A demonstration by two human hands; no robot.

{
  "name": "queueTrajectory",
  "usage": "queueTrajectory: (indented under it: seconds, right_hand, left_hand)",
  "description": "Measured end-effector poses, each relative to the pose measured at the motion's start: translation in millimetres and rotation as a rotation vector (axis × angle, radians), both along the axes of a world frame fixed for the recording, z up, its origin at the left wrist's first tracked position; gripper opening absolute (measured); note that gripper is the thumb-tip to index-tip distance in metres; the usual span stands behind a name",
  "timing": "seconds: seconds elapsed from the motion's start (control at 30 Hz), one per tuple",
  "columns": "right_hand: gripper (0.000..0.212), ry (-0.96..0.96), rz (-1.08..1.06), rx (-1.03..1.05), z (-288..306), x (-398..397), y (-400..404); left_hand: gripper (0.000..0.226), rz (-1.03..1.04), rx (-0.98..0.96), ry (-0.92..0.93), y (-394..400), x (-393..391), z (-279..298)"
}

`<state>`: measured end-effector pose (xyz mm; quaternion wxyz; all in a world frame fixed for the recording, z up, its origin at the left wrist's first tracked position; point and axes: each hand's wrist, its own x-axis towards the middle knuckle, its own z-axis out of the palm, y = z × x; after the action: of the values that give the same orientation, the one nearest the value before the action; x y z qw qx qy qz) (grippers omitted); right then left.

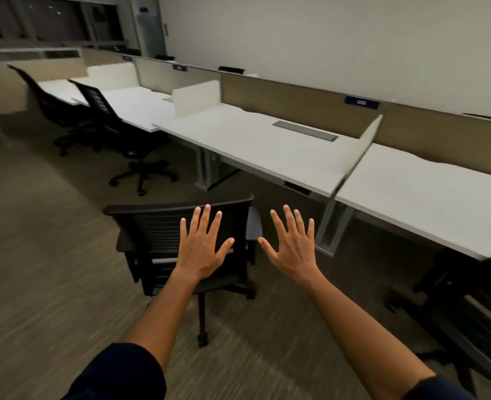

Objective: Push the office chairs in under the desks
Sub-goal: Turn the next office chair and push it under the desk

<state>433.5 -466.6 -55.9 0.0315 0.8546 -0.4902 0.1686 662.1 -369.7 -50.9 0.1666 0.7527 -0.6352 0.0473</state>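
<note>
Reaching forward from dark sleeves, both hands are spread wide with fingers splayed and hold nothing: the left hand shows in front of the backrest of the nearest chair, though contact cannot be told, and the right hand is just beside that backrest's right edge. That black chair stands on the carpet, well out from the white desk beyond it. Farther left, two more chairs sit along the desk row, and another dark chair is at the right edge.
</note>
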Motion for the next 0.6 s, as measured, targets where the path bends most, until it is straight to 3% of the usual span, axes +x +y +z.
queueTrajectory:
  seconds: [0.4, 0.6]
  right_hand:
    - [0.084, 0.028, 0.115, -0.054, 2, 204, -73]
    - [0.065, -0.067, 0.130, -0.203, -10, 233, -121]
  left_hand:
    - [0.085, 0.178, -0.022, -0.064, -2, 218, -3]
    - [0.083, 0.177, -0.025, -0.070, -57, 274, -2]
